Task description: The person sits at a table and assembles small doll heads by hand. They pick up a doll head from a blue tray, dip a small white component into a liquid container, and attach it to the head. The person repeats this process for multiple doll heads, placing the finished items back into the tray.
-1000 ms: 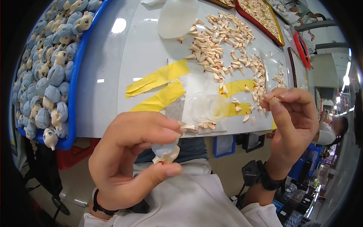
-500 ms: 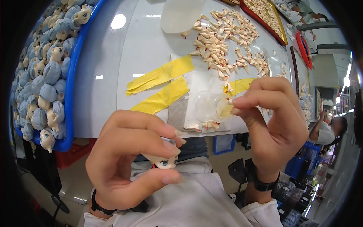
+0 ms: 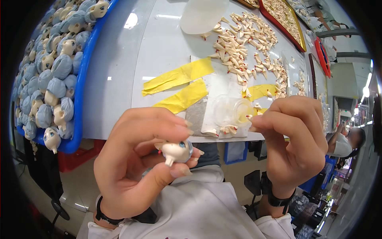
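Note:
Between the fingers and thumb of my left hand (image 3: 139,159) is a small doll head (image 3: 176,152) with a painted blue eye, light blue hair and a neck peg pointing down. A bit of red shows at its ear side. My right hand (image 3: 294,135) pinches a tiny pale pointed ear piece (image 3: 249,117) with a red tip between thumb and forefinger. Just beside those fingertips lies a clear round plastic dish (image 3: 234,111) on the mat. Several similar ear pieces (image 3: 229,130) lie at the table's near edge.
At the left stands a blue tray (image 3: 81,91) heaped with doll heads (image 3: 53,75). Loose ear pieces (image 3: 234,51) spread over the white table (image 3: 115,67). Yellow tape strips (image 3: 179,75), a whitish translucent sheet (image 3: 201,16) and a red-and-gold tray (image 3: 304,44) lie around. A person (image 3: 350,139) is at far right.
The doll head has turned in my left fingers, so its neck peg now shows. My right hand, still pinching the ear piece, sits slightly lower and further right.

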{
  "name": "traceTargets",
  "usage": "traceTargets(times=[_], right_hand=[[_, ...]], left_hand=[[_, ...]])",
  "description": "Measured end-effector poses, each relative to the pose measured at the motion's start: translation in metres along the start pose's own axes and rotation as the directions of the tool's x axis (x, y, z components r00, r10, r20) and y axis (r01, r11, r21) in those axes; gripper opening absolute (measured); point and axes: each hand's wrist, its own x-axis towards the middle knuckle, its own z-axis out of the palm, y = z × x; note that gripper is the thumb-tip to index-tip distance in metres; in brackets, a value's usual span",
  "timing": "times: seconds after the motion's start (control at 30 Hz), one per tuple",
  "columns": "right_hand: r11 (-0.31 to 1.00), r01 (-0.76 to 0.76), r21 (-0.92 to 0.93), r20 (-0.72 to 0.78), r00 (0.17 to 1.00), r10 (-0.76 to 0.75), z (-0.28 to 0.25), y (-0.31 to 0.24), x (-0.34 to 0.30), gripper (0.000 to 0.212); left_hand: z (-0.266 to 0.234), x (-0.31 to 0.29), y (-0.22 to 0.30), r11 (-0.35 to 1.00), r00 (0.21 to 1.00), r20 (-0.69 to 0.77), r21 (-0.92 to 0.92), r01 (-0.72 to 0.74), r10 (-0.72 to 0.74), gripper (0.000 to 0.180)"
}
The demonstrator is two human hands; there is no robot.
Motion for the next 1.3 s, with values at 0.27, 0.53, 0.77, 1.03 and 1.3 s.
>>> traceTargets(times=[0.27,0.53,0.77,1.03,1.3], right_hand=[[0.991,-0.052,0.121,-0.029,0.998,0.056,0.009,-0.007,-0.002,0.018],[0.715,-0.257,0.65,0.073,0.958,0.278,0.009,-0.032,-0.021,0.011],[0.842,-0.167,0.514,0.002,0.981,0.193,0.015,-0.037,-0.028,0.015],[0.879,-0.135,0.457,-0.024,0.986,0.164,0.011,-0.035,-0.03,0.023],[0.859,-0.102,0.501,0.023,0.994,0.104,0.007,-0.026,-0.034,0.025]], left_hand=[[-0.003,0.004,-0.008,0.99,0.981,0.137,-0.002,-0.139,0.137,0.038],[0.015,-0.001,0.0,0.98,0.995,-0.031,-0.182,0.085,-0.092,0.049],[0.013,-0.007,-0.007,0.99,1.0,0.02,-0.144,0.005,-0.003,0.051],[0.005,-0.008,-0.016,0.985,0.978,0.13,0.018,-0.17,0.166,0.051],[0.004,-0.006,-0.015,0.937,0.946,0.195,0.187,-0.295,0.259,0.047]])
